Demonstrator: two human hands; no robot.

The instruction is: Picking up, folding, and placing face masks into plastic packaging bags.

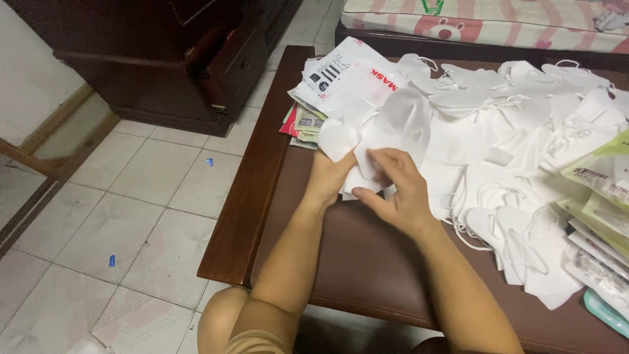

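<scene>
At the near edge of the dark brown tabletop (275,216), the person's bare forearms rise from the bottom of the view, with a knee visible below the edge. The right hand (400,190) pinches one border of a white face mask (393,124) between thumb and fingers. The left hand (327,178) supports the same mask from beneath; its fingers are hidden, so that grip appears closed on the mask but cannot be confirmed. The mask is lifted just above the tabletop, at the near-left margin of the pile.

Handling: the mask should be very light, soft and floppy. It will fold under its own weight. Take hold at a flat edge or a fold, not by the thin ear loops, which tangle.

Behind and to the right lies a heap of white masks (524,131). Printed pouches (347,75) sit at the far left; more packets (603,203) line the right edge.

Beyond stand pale floor tiles (144,190), a dark wooden cabinet (170,52) and a pink-patterned mattress (485,23).
</scene>
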